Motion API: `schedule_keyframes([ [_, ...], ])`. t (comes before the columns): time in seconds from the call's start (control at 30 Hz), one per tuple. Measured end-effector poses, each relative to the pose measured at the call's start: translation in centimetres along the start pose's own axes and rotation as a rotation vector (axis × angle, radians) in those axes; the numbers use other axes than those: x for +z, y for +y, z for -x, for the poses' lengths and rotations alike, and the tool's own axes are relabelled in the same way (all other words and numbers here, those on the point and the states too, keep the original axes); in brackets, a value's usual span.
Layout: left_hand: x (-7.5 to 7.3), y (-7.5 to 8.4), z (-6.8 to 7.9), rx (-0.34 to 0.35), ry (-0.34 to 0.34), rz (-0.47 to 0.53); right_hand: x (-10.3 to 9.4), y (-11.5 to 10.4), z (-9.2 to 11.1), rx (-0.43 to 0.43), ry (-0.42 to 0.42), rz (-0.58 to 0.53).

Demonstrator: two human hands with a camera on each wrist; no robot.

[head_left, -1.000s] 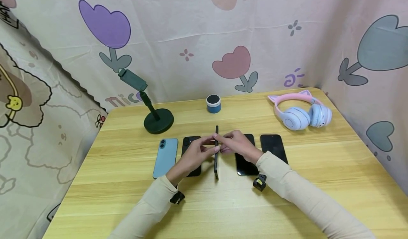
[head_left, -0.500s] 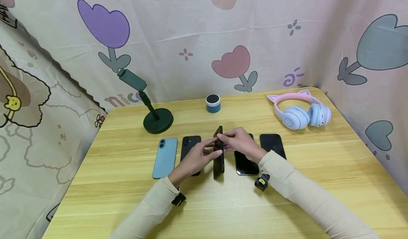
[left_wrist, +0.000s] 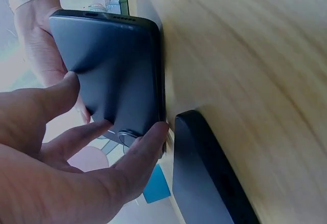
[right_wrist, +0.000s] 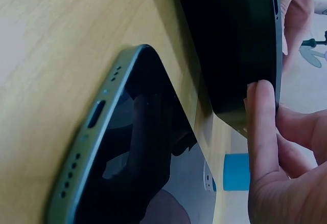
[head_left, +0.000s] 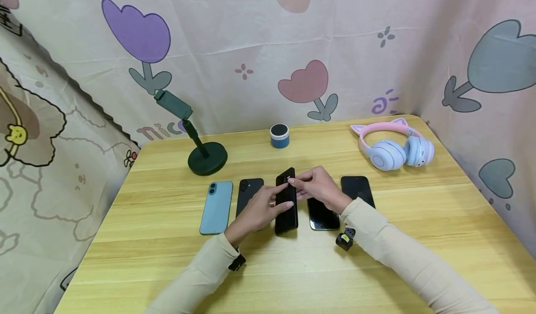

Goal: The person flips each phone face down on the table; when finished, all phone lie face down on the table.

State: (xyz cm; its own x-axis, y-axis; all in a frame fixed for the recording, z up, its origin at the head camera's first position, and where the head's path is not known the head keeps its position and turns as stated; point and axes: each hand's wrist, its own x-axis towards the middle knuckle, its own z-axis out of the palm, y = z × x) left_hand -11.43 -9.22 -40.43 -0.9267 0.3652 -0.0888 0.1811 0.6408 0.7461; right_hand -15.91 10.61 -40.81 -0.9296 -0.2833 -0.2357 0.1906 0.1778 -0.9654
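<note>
A black smartphone (head_left: 286,218) stands tilted on its long edge mid-table, its camera side turned up and leftward. My right hand (head_left: 321,188) pinches its upper right edge, thumb over the edge and a finger against the screen side (right_wrist: 230,45). On the back (left_wrist: 115,55), the spread thumb and fingers of my left hand (head_left: 259,207) touch the surface without curling round it. Left of it lies a dark grey phone (head_left: 248,193), partly covered by that hand, then a light blue phone (head_left: 216,208). Under my right hand lies a phone screen up (head_left: 324,217); farther right, another black-screened phone (head_left: 358,189).
Behind the row stand a dark green stand with a round base (head_left: 208,159) and a small blue cylinder with a dark top (head_left: 279,136). Pink and blue cat-ear headphones (head_left: 387,156) lie at the back right. A patterned cloth (head_left: 234,35) hangs behind the wooden table (head_left: 293,277).
The black phone has turned from edge-on to leaning over, so more of its back shows. My right hand has shifted slightly right with its edge; my left fingers have come onto the back.
</note>
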Motion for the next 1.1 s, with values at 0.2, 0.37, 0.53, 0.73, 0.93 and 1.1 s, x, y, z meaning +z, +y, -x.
schedule_keyframes([
  [0.2,0.20,0.13,0.14,-0.044,0.014,-0.034,-0.06,-0.13,-0.02,0.023,0.029,0.022],
  [0.37,0.25,0.05,0.17,-0.075,0.016,-0.046,-0.09,-0.09,0.03,0.042,0.043,0.054],
  [0.53,0.24,-0.08,0.21,-0.086,0.033,-0.058,-0.14,0.20,0.00,0.030,0.037,0.119],
  [0.73,0.07,-0.23,0.23,-0.118,0.044,-0.088,-0.15,0.49,-0.09,0.002,-0.020,0.245],
  [0.93,-0.05,-0.32,0.16,-0.127,0.043,-0.106,-0.18,0.49,-0.10,-0.035,-0.050,0.316],
  [1.1,-0.17,-0.29,0.15,-0.124,0.041,-0.129,-0.32,0.36,-0.19,-0.033,-0.049,0.354],
])
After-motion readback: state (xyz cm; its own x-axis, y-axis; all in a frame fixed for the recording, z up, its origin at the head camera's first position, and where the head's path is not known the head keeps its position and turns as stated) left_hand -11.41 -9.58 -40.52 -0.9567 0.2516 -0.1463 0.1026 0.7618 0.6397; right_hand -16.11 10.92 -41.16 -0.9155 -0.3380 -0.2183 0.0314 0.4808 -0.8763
